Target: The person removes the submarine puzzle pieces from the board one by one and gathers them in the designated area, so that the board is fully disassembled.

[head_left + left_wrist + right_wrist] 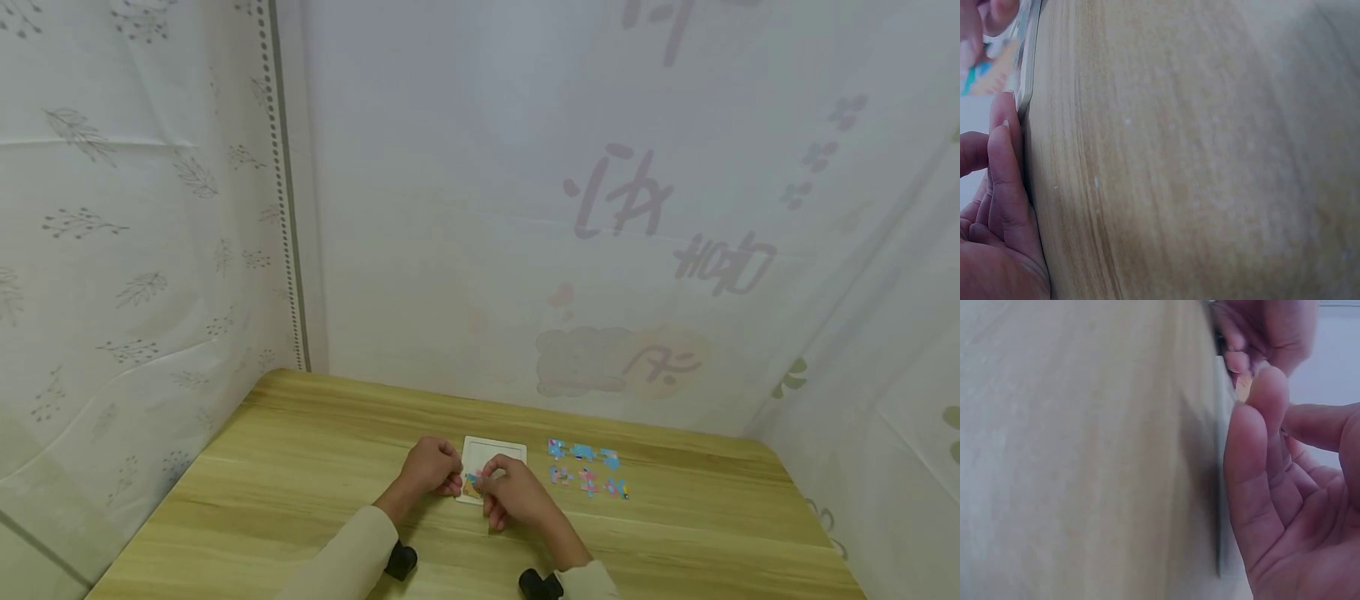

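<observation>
A white puzzle tray (495, 449) lies on the table between the hands, with a colourful piece in blue and orange (472, 487) at its lower left corner. At the tray's left edge rests my left hand (432, 467); its fingers lie fairly straight along the rim in the left wrist view, with nothing seen in them. My right hand (517, 493) reaches over the tray from the right, thumb and forefinger pinching a puzzle piece (999, 70) low over that corner. The fingers hide much of that piece, and it is blurred in the left wrist view.
To the right of the tray, loose puzzle pieces (588, 470) lie in two rows, blue behind and pink in front. The wooden table (337, 433) runs back to white patterned curtains (450, 250). A black wrist camera (401, 562) sits by the left sleeve.
</observation>
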Demonstrator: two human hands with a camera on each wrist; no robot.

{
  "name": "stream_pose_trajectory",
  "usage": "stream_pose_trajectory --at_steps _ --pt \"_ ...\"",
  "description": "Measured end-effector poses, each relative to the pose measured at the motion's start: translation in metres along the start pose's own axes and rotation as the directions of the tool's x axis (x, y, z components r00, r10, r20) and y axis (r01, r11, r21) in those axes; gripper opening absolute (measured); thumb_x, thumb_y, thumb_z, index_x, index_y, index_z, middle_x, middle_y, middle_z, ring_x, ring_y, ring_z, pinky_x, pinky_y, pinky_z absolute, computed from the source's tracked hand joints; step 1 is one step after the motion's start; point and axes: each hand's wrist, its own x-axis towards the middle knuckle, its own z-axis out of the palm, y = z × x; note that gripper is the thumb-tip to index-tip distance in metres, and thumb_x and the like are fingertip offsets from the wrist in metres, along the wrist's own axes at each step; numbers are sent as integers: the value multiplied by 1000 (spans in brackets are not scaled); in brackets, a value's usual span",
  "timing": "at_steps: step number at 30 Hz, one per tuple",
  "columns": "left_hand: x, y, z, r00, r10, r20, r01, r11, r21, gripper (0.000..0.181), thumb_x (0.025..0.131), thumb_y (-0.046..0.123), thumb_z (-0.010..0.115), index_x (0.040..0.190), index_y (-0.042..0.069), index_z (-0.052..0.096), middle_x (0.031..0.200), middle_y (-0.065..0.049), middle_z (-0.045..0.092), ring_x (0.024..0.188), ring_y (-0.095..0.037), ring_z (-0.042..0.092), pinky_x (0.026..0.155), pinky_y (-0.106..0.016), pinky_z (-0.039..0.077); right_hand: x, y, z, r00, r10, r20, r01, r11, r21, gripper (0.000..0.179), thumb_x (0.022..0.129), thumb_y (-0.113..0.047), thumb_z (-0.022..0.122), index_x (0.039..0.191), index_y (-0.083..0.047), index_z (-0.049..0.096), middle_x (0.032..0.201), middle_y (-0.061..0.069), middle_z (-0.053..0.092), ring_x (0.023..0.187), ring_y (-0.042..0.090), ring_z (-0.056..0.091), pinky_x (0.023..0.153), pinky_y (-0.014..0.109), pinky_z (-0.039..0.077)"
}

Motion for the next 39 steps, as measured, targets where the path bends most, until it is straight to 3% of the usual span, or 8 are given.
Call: stream_pose_trajectory --at_steps 9,21,28,39 --pt "2 -3 0 1000 2 -12 -2 1000 8 6 85 -3 58 85 -4 64 60 -9 66 46 -13 63 47 -25 54 -21 1 -38 1000 0 -5 0 1000 26 25 98 -24 59 102 0 56 86 12 65 50 13 60 48 27 54" --pt "8 -8 0 1000 3 -13 -3 1000 -6 6 85 -1 58 83 -2 63 58 -7 64 45 -12 62 45 -23 53 -49 30 -82 994 41 -98 -41 999 9 27 95 -24 63 98 2 61 74 6 63 54 12 62 52 26 54" --pt "7 -8 0 1000 2 -11 -2 1000 -7 5 85 -1 58 83 -2 63 58 -8 65 45 -13 63 45 -24 53 -57 42 -94 990 60 -126 -57 998 25 25 96 -19 61 100 6 61 76 8 62 56 11 60 53 25 55" --pt "6 -6 0 1000 -1 -16 1 1000 3 6 86 -1 58 84 -3 64 59 -8 65 46 -13 63 45 -23 53 -58 50 -99 984 47 -172 -62 994 -86 24 97 -19 59 95 5 60 68 5 57 50 11 58 47 25 52"
